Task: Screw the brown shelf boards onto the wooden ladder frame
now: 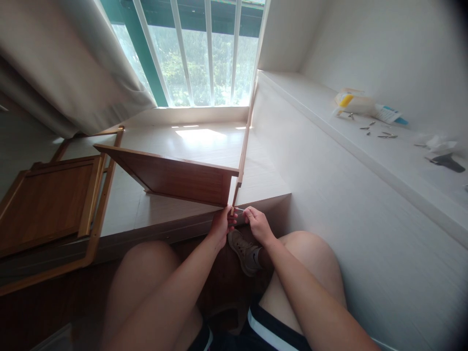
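Observation:
A brown wooden panel frame [179, 178] stands on edge on the pale ledge, with a narrow wooden rail [241, 165] at its right end. My left hand [220, 225] is closed around the near end of that rail, low by the ledge's front edge. Just to the right, my right hand [259, 224] pinches a thin metal rod [239, 209] whose tip meets the rail's end. Whether the rod is a hex key or a long screw is too small to tell. My fingers partly hide the contact point.
Another wooden panel frame [54, 200] leans at the left beneath a curtain [73, 63]. On the right-hand shelf [310, 102] lie several small metal fittings [387, 135], a plastic packet [353, 102] and a dark grey piece [448, 162]. A barred window [204, 63] is ahead; my knees flank the work.

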Demonstrator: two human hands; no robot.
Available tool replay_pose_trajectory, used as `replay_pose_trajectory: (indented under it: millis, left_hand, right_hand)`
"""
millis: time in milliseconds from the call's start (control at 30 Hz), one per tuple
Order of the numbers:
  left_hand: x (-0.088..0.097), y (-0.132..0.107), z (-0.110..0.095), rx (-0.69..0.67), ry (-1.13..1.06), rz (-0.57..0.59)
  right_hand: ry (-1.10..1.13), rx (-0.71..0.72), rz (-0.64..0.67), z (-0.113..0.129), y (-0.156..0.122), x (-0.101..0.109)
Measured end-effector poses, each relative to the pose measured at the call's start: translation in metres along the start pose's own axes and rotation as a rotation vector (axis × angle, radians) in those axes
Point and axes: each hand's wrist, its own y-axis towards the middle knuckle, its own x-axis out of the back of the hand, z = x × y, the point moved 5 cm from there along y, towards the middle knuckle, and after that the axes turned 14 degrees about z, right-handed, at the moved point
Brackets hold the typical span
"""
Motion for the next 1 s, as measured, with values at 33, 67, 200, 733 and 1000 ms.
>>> replay_pose_trajectory:
  millis: [33,67,200,733,1000]
  left_hand:
    - [0.0,0.0,0.0,-0.002,0.003,-0.002]
    - [-0.001,-0.001,0.0,-0.005,0.004,-0.003]
    - [-0.002,-0.001,0.0,-0.01,0.007,-0.002]
    - [-0.005,-0.005,-0.005,0.005,-0.016,-0.008]
    - [-0.004,-0.003,-0.003,0.007,-0.011,0.002]
  right_hand:
    - [0.022,-0.004,-0.001,0.0,0.001,-0.001]
    - [0.056,-0.012,-0.001,-0.001,0.002,-0.002]
    - [0.32,-0.104,0.038,-0.009,0.005,-0.009]
    - [0.726,-0.23,0.103,-0.014,0.009,-0.018]
    - [0.49,-0.14,0.067,-0.011,0.008,-0.013]
